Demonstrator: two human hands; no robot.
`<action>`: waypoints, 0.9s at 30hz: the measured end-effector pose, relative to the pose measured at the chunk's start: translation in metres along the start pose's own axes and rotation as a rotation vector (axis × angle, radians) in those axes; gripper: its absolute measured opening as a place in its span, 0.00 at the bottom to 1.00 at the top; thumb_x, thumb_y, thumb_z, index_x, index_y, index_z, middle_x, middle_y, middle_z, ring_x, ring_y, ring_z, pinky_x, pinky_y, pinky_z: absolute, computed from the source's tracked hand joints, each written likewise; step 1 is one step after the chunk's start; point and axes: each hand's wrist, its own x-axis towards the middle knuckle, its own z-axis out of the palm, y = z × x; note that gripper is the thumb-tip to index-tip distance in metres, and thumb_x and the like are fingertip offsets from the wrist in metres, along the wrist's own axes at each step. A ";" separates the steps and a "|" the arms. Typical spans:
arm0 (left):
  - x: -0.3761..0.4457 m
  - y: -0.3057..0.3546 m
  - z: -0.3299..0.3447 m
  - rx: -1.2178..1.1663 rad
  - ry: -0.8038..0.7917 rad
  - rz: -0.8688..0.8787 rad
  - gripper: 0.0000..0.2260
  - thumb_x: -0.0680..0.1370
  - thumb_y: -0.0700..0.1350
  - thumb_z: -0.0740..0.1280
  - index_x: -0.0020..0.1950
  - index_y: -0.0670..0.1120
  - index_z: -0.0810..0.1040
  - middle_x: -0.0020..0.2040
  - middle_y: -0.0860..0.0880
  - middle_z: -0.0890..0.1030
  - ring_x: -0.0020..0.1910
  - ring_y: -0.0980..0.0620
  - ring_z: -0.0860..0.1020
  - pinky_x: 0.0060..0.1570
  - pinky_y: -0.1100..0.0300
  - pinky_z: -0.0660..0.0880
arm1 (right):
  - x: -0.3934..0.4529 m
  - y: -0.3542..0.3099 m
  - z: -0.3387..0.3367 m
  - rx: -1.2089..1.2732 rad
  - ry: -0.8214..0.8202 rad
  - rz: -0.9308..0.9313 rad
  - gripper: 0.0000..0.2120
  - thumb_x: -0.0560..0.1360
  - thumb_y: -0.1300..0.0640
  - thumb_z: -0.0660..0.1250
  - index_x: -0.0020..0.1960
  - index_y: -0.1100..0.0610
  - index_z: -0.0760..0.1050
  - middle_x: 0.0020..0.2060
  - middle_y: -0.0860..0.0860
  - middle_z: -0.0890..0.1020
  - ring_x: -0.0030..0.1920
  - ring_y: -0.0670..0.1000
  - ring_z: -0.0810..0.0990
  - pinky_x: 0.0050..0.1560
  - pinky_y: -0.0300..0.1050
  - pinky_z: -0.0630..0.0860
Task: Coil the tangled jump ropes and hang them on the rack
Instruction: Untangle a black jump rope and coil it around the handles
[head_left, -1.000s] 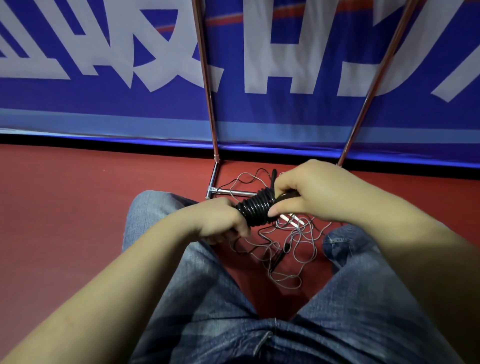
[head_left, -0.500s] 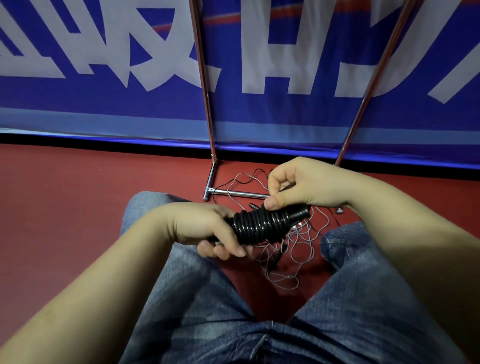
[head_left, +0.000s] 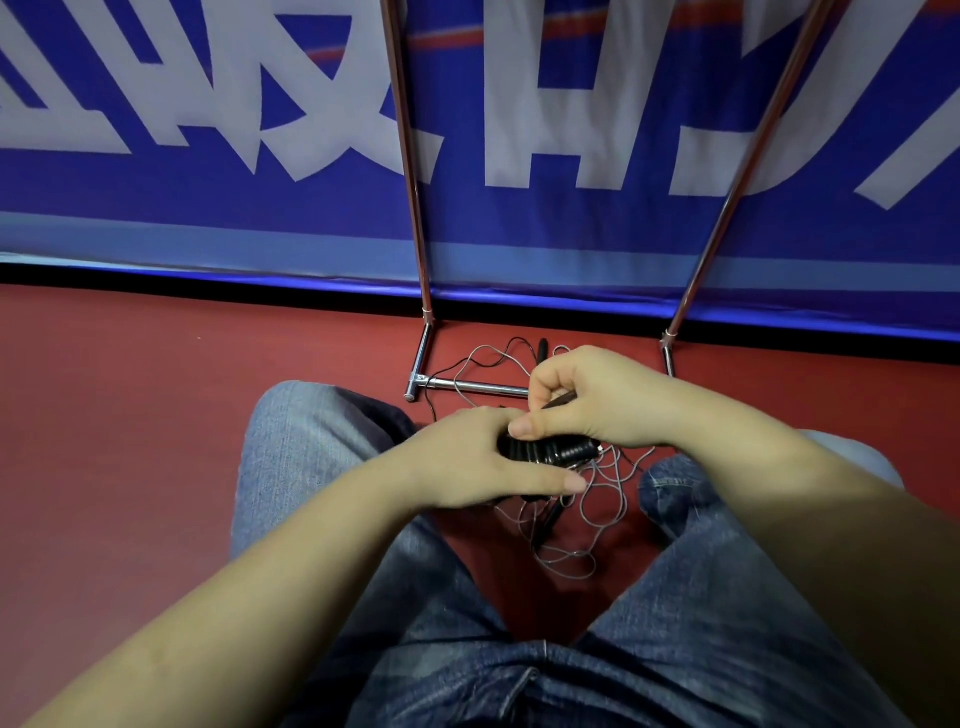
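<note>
Left hand grips black rope coil; right hand pinches it

A sports hall is suggested. A red court floor is seen across the lower frame, and a blue banner with large white lettering is stretched along the top, behind a metal rack.

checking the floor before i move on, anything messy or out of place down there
Yes: thin grey jump rope cord lies in a loose tangle on the red floor, looped over the rack's base bar. The left hand and right hand hold a black coiled bundle above it.
</note>
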 end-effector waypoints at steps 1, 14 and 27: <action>-0.001 -0.001 0.001 0.000 -0.009 0.020 0.21 0.60 0.69 0.69 0.45 0.58 0.79 0.43 0.57 0.82 0.48 0.57 0.80 0.56 0.53 0.75 | -0.001 0.001 0.000 0.028 -0.033 -0.005 0.17 0.64 0.41 0.72 0.33 0.53 0.74 0.23 0.42 0.70 0.26 0.41 0.65 0.31 0.38 0.63; -0.002 0.002 0.012 -0.990 -0.245 0.097 0.32 0.57 0.66 0.74 0.48 0.43 0.81 0.25 0.49 0.75 0.21 0.54 0.72 0.24 0.65 0.70 | -0.005 0.002 -0.004 0.971 -0.157 0.165 0.16 0.70 0.44 0.58 0.44 0.56 0.74 0.20 0.45 0.60 0.19 0.40 0.57 0.23 0.32 0.47; 0.003 0.005 0.021 -1.292 -0.104 -0.003 0.34 0.57 0.65 0.76 0.50 0.42 0.77 0.25 0.49 0.73 0.19 0.54 0.71 0.20 0.66 0.68 | -0.009 -0.010 0.014 0.560 0.286 -0.045 0.02 0.74 0.58 0.67 0.47 0.56 0.76 0.36 0.48 0.80 0.35 0.41 0.77 0.37 0.33 0.75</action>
